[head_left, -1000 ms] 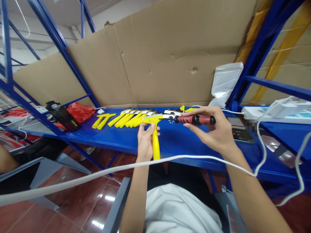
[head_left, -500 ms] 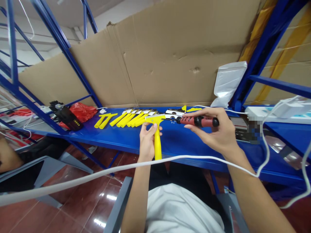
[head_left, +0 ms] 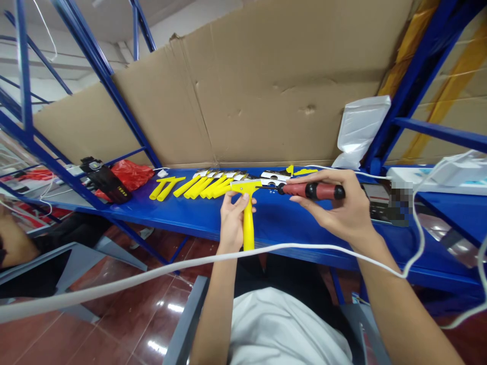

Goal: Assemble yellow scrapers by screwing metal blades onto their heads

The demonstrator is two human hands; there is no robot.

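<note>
- Currently, from the head view, my left hand (head_left: 233,220) is wrapped round the upper stem of a yellow handle (head_left: 248,223), its thumb just under the crosspiece. The handle stands roughly upright above the near edge of the desk (head_left: 198,215).
- My right hand (head_left: 346,208) has a narrow grip on a screwdriver (head_left: 304,190), fingers along the top and thumb below, shaft nearly level.
- The tip seems to meet the crosspiece's right end; the contact is too small to be sure of.
- I take the step in hand to be working a screw at that end, though which way it turns I cannot tell.
- As I judge it, the next move calls for a firm left hold, the shaft kept in line, and light turning with the right fingers; a slant could slip the tip.
- Behind my left hand lies a row of yellow pieces (head_left: 194,186); metal plates (head_left: 274,176) lie beyond the screwdriver.
- Against the frame a second ago, everything sits slightly further right, desk and bottle (head_left: 106,180) included, so mostly the camera shifted. Both grips look the same, and the tip is at the same end.
</note>
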